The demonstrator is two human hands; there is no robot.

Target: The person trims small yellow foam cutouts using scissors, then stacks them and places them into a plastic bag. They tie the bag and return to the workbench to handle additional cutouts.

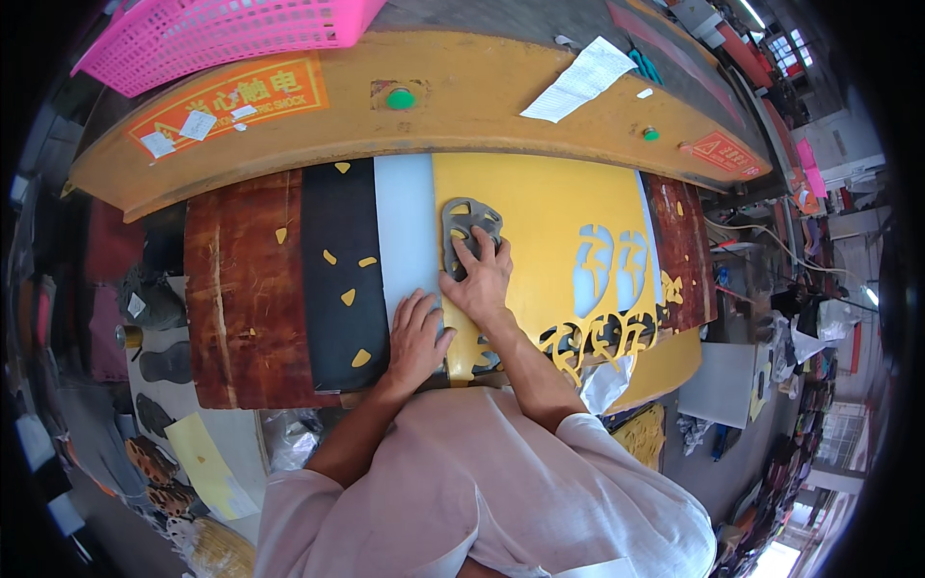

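Observation:
A grey, sole-shaped cutting die (449,227) with openings through it lies near the left edge of a yellow sheet (540,202). My right hand (482,281) grips the die's near part, its fingers reaching into the openings. Just to the left, my left hand (418,339) rests flat with fingers spread, over the edge of the yellow sheet and a pale blue-white sheet (405,212). The right part of the yellow sheet has sole-shaped cutouts (590,279) showing pale material beneath. Several more cutouts run along its near edge.
An ochre machine beam (347,116) with a green button (400,98) spans the far side, below a pink basket (231,43). A black strip (337,231) with yellow scraps lies left on the worn red-brown board (241,279). Dark soles (166,364) lie on the left.

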